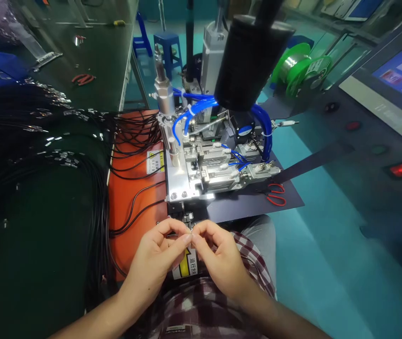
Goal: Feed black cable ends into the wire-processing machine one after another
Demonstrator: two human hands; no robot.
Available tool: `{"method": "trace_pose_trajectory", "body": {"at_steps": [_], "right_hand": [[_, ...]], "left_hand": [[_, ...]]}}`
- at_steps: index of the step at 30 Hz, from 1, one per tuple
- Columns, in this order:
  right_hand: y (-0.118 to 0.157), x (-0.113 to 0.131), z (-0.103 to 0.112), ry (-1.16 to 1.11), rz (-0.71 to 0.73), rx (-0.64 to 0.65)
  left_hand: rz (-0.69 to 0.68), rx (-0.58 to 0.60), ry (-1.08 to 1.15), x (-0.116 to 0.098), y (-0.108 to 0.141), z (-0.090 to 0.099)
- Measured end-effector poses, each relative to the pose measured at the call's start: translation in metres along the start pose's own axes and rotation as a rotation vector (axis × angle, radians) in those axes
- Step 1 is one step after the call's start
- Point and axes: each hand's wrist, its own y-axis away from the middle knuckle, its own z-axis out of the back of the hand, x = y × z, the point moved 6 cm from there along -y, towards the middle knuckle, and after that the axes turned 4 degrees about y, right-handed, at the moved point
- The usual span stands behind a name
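My left hand (161, 252) and my right hand (218, 252) meet fingertip to fingertip at the near edge of the metal machine (183, 181). Thumb and forefinger are pinched together on each hand. Whatever lies between the tips is too small to make out. Just beyond the fingers sits a small metal fixture (189, 218). Below them is a white label with a yellow arrow (185, 267). Black cables (133, 207) run over the orange surface (126, 249) to the machine, left of my hands.
A large bundle of black cables (96, 207) lies on the dark table at left. Red-handled scissors (276, 195) rest on the grey plate at right. Behind are blue tubes (266, 122), a green spool (294, 63) and a black cylinder (245, 61). A control panel (381, 127) stands far right.
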Motion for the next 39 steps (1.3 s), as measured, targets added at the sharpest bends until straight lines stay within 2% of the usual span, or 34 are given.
{"method": "trace_pose_trajectory", "body": {"at_steps": [3,7,9,14,21,28,31,35,39], "right_hand": [[0.001,0.002,0.003,0.096,0.046,-0.008],[-0.001,0.006,0.008,0.103,0.053,0.008],[-0.004,0.006,0.008,0.030,0.016,0.040],[-0.005,-0.002,-0.005,-0.313,-0.172,0.248],[-0.001,0.003,0.000,-0.305,-0.087,0.096],[0.002,-0.005,-0.008,-0.408,-0.228,0.187],[0.002,-0.004,-0.006,-0.372,-0.190,0.143],[0.002,0.001,0.002,-0.253,-0.100,0.046],[0.001,0.001,0.004,-0.244,-0.129,0.060]], "left_hand": [[0.001,-0.010,0.004,-0.001,0.001,0.000],[-0.031,0.030,-0.056,-0.006,0.000,-0.003],[-0.019,0.063,-0.067,-0.008,0.001,-0.006],[-0.018,0.087,-0.064,-0.014,0.001,-0.011],[0.033,0.095,-0.028,-0.014,-0.002,-0.007],[0.053,0.159,0.004,-0.012,0.003,-0.011],[0.039,0.153,0.025,-0.011,0.003,-0.011],[-0.039,0.106,-0.001,-0.016,-0.001,-0.008],[-0.220,-0.010,-0.171,-0.025,0.004,-0.001]]}}
